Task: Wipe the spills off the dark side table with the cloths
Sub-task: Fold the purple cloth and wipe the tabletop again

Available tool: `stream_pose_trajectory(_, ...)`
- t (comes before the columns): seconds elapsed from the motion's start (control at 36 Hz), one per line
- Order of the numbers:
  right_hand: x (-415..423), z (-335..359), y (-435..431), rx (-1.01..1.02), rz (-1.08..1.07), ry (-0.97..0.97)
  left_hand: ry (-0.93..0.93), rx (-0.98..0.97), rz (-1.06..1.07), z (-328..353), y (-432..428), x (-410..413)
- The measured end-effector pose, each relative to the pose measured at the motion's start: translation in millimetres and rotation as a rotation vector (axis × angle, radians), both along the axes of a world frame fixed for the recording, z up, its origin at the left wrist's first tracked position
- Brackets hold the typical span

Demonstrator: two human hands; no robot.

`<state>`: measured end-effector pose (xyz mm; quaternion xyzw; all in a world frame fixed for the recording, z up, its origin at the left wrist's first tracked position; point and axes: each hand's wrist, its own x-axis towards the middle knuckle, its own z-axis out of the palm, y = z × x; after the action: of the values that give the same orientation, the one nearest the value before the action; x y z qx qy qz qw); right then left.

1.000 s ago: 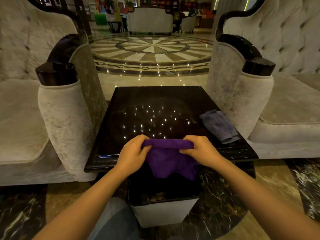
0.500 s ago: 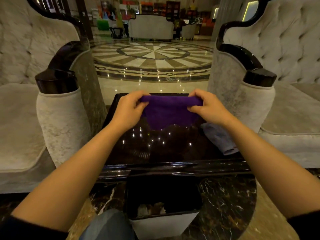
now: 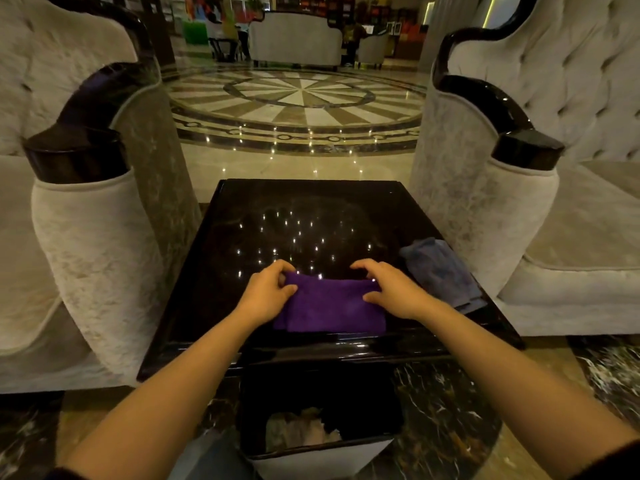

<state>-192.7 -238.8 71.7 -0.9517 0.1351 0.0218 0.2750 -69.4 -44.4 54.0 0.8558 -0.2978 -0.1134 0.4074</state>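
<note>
Item: dark side table, glossy black top, set btwn two pale upholstered armchairs; ceiling lights mirrored as bright dots across centre of top. Purple cloth: folded to a flat oblong, lying on the near part of the top, near edge just inside the table's front lip. Left hand: on cloth's left end, thumb and fingers curled and pinching the far-left corner, so closed on fabric. Right hand: at cloth's right end, fingers spread and arched, thumb on the fabric; whether it grips or only presses, cannot tell. Grey-blue cloth: crumpled, unheld, at right edge of top, apart from purple one, just beside right armchair. Bin: open, on floor directly below table's front edge, paper-like waste inside. Spills: not distinguishable, since glare and dark finish hide any wet patches. Risks (judged): (1) missed spots, bc reflections mask liquid, so person may wipe by guess; (2) cloth dragged back over front lip could drop into bin, given its nearness to that edge; (3) wide rightward stroke could knock grey-blue cloth off the side; (4) folded pad may unfold under uneven pressure, smearing rather than lifting; (5) glossy top likely streaks if cloth is damp.
</note>
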Motion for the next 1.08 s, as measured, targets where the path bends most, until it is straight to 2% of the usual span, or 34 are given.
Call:
stream_pose_trajectory(0.06,2.5,-8.6,0.0,-0.084,0.06,0.039,-0.036,0.068,0.004,-8.7,-2.0,2.7)
stream_pose_trajectory(0.19,7.8,-21.7,4.4,-0.084,0.33,0.116,-0.152,0.191,0.003,-25.5,1.8,10.4)
stream_pose_trajectory(0.28,17.1,-28.0,15.5,-0.208,0.46,0.164,-0.246,0.24,-0.022,-31.2,3.9,17.3)
stream_pose_trajectory(0.39,31.8,-34.1,26.3,-0.331,0.484,0.175,-0.409,0.319,-0.037,-37.6,6.6,27.9)
stream_pose_trajectory(0.53,33.3,-37.2,29.4,-0.267,0.408,0.041,-0.442,0.452,-0.01,-46.5,12.5,46.8)
stream_pose_trajectory(0.67,38.5,-30.5,30.8,0.108,0.292,-0.021,-0.375,0.564,0.004,-53.9,12.2,66.1)
stream_pose_trajectory(0.81,51.1,-11.4,9.1,0.204,0.004,-0.246,-0.297,0.621,-0.014,-56.1,3.8,80.0)
stream_pose_trajectory(0.97,87.4,24.0,-48.6,0.171,-0.233,-0.305,-0.223,0.64,-0.021,-50.7,-7.5,89.9)
stream_pose_trajectory(1.08,114.0,26.5,-98.3,-0.084,-0.323,-0.249,-0.225,0.661,-0.024,-54.4,-7.3,90.7)
